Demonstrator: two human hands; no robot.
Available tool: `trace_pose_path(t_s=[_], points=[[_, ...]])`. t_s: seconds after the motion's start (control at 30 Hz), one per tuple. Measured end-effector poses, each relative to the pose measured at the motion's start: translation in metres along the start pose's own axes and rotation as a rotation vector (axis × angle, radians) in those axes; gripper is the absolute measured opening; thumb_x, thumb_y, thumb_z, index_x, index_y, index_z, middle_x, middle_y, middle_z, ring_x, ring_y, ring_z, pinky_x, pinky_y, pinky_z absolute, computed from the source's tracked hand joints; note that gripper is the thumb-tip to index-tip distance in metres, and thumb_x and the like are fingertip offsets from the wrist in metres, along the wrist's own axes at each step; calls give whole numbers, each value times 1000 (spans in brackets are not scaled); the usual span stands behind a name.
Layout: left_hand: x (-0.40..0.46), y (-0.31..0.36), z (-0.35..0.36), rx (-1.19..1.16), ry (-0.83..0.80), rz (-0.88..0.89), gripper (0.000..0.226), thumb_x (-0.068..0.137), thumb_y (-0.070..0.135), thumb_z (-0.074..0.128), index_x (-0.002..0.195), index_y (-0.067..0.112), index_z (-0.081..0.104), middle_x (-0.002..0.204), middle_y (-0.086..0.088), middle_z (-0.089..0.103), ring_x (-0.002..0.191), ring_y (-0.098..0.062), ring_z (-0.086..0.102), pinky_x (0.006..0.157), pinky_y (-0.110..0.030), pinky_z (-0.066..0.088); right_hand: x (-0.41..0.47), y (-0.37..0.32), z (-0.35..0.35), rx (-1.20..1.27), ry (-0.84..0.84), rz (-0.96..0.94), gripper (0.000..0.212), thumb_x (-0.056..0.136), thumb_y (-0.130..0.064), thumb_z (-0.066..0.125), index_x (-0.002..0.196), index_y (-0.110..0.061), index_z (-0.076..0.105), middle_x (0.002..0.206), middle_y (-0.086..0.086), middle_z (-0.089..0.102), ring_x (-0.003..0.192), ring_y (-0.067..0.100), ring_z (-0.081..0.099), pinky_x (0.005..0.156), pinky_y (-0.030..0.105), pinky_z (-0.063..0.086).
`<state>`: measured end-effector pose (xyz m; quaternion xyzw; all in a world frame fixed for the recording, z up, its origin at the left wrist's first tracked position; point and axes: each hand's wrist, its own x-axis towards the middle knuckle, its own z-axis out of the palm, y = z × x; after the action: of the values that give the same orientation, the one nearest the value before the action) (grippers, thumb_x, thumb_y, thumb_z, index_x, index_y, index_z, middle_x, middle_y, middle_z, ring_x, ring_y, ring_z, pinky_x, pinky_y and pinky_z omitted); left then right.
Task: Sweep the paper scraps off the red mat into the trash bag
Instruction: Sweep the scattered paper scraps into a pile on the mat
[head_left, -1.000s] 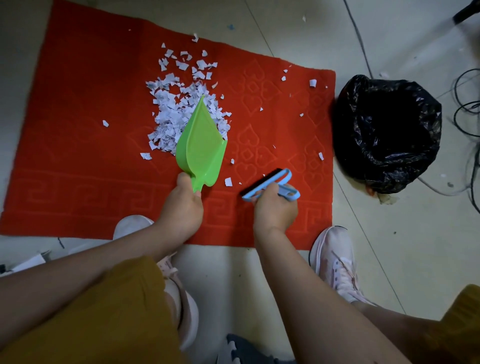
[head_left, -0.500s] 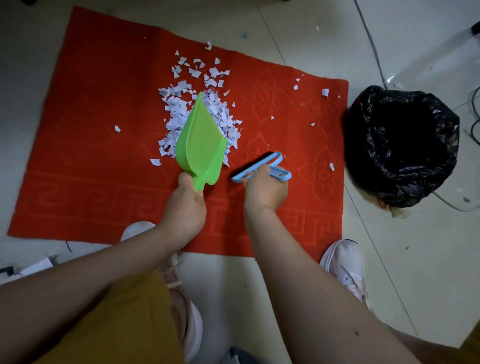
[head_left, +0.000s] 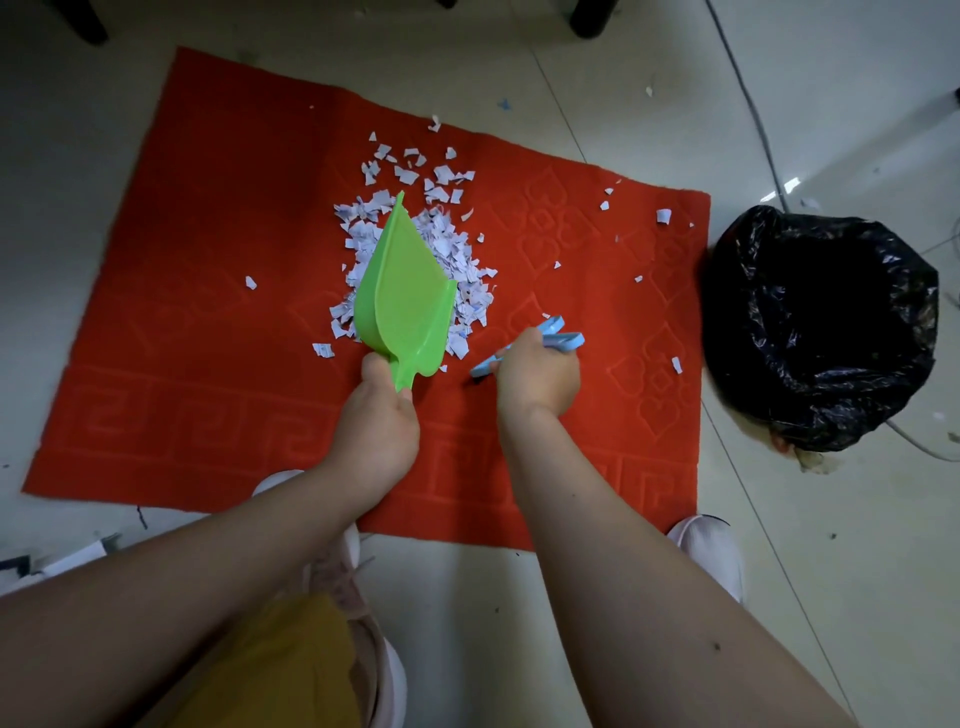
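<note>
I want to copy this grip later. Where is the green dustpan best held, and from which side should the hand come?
Grip the green dustpan by its short narrow handle, the end nearest the person, coming from the near side as the left hand does. The wide pan narrows to that stub, and its mouth faces the paper scraps.

The mat (head_left: 218, 270) lies on the floor (head_left: 779, 545), with the scraps (head_left: 457, 254) heaped near its middle. The dustpan (head_left: 405, 296) rests on the heap, the brush (head_left: 550, 338) just right of it. The trash bag (head_left: 821, 327) stands off the mat's right edge.
</note>
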<state>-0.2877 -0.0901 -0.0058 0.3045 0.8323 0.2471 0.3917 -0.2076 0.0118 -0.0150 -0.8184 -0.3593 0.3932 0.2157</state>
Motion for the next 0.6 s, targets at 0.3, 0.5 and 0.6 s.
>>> trace_pose_path(t_s=[0.3, 0.5, 0.6], points=[[20, 20, 18, -8, -6, 29, 25, 95, 7, 39, 119, 1, 35, 94, -24, 62, 83, -43, 61, 73, -48, 51, 42, 0, -61, -109, 169, -118, 31, 88, -32, 45, 69, -12, 59, 83, 9, 69, 83, 28, 63, 82, 38, 49], [33, 46, 46, -3, -61, 59, 36, 95, 6, 39, 130, 1, 31, 97, -22, 62, 83, -40, 62, 69, -40, 49, 82, -2, -87, -379, 211, -231, 40, 97, -42, 35, 92, -10, 58, 78, 3, 61, 97, 32, 61, 85, 38, 45], [41, 55, 49, 17, -65, 86, 34, 95, 6, 38, 129, 0, 32, 97, -24, 61, 84, -40, 62, 71, -44, 50, 82, -6, -69, -442, 114, -267, 45, 98, -41, 33, 100, -7, 62, 95, 13, 68, 99, 34, 61, 84, 35, 42]])
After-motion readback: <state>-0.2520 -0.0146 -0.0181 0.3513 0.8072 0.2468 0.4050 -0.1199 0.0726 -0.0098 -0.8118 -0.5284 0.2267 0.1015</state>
